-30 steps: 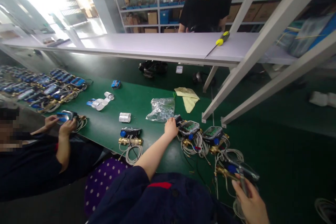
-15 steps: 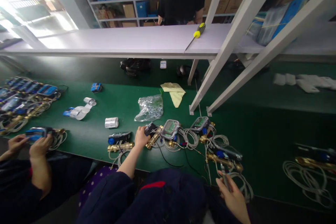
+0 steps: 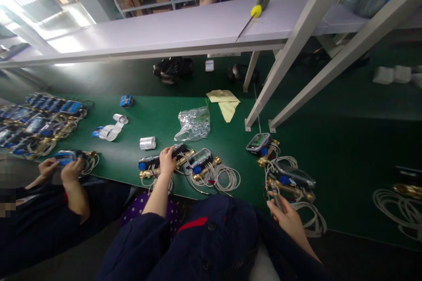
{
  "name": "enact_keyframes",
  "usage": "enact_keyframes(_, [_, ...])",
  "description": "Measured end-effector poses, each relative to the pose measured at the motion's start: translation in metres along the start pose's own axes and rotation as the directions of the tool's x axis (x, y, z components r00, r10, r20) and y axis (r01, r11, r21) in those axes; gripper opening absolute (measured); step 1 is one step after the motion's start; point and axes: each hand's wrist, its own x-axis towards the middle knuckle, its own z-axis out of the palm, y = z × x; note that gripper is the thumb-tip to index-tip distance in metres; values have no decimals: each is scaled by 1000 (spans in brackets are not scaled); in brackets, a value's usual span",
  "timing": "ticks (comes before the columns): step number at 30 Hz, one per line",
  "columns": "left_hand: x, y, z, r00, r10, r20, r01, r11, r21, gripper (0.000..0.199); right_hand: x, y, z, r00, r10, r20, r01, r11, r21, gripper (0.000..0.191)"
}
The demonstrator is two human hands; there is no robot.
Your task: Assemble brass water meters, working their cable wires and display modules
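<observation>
My left hand (image 3: 167, 160) is closed on the black housing of a brass flow meter (image 3: 180, 151), which lies close beside another brass meter (image 3: 149, 164) with a blue cap. Just right of it is a meter with a clear-framed box (image 3: 201, 158), a blue cap and a coiled grey cable (image 3: 227, 178). My right hand (image 3: 286, 216) grips a slim grey tool (image 3: 277, 199), its exact kind unclear, near a brass meter (image 3: 292, 188) on the right. Behind that meter stands another with an exposed green circuit board (image 3: 259, 142).
A co-worker's hands (image 3: 62, 169) hold a blue-topped meter at left, near rows of meters (image 3: 36, 125). A plastic bag (image 3: 193, 124), yellow cloth (image 3: 226, 102) and silver roll (image 3: 147, 143) lie on the green bench. Slanted white posts (image 3: 290, 59) support a shelf (image 3: 148, 35) bearing a screwdriver (image 3: 259, 7).
My left hand has shifted the black-housed meter left, against its neighbour. The clear-framed meter has turned and lies nearer to it. My right hand still holds the tool. The view has tilted down.
</observation>
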Motion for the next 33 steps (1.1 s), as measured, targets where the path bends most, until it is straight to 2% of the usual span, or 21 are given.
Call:
enact_keyframes(2, [-19,12,9,986,42,-162,-40,999,17,46,-1,-5,1,998,44,53,-45,999,21,63])
enact_keyframes(4, [-46,28,20,945,228,-236,-227,973,31,39,-2,-11,2,995,55,82,-58,998,37,64])
enact_keyframes(5, [-61,37,26,911,347,-225,-349,937,30,35,-1,-14,3,995,49,91,-53,998,44,64])
enact_keyframes(7, [-87,57,37,803,591,-77,-592,806,15,29,1,-18,5,992,38,122,-45,997,57,62])
enact_keyframes(9, [-105,77,46,646,746,159,-756,655,1,24,4,-21,7,987,19,160,-29,998,56,61])
enact_keyframes(10, [-109,87,50,569,777,269,-805,593,-7,21,6,-21,8,984,10,177,-18,999,45,61])
enact_keyframes(11, [-111,95,52,515,780,356,-831,556,-14,17,8,-22,9,981,1,194,-7,1000,30,62])
enact_keyframes(12, [-110,102,53,494,767,410,-837,547,-16,13,10,-23,10,978,-9,208,6,1000,13,62])
enact_keyframes(15, [-102,119,46,549,735,398,-796,605,-20,12,15,-26,11,967,-53,249,55,999,0,59])
enact_keyframes(17, [-98,130,32,627,699,345,-745,667,1,16,19,-28,11,961,-83,264,76,996,40,56])
enact_keyframes(19, [-96,142,12,731,643,231,-662,749,8,26,22,-29,11,958,-95,270,71,992,100,57])
enact_keyframes(21, [-96,157,-11,805,591,47,-587,806,-75,29,25,-32,12,956,-101,275,55,984,171,61])
enact_keyframes(23, [-100,175,-32,828,543,-140,-561,801,-209,29,25,-38,12,947,-135,290,65,969,238,62])
enact_keyframes(25, [-105,192,-50,830,505,-236,-557,767,-319,31,22,-50,12,927,-202,317,110,952,286,58])
enact_keyframes(28, [-115,215,-69,876,433,-210,-479,741,-471,34,13,-72,9,861,-304,407,186,934,304,54])
enact_keyframes(31, [-125,231,-84,933,352,-78,-324,724,-609,36,0,-94,3,771,-365,523,235,925,299,57])
enact_keyframes(33, [-129,237,-92,946,324,26,-225,709,-669,38,-7,-103,0,708,-403,580,281,914,292,60])
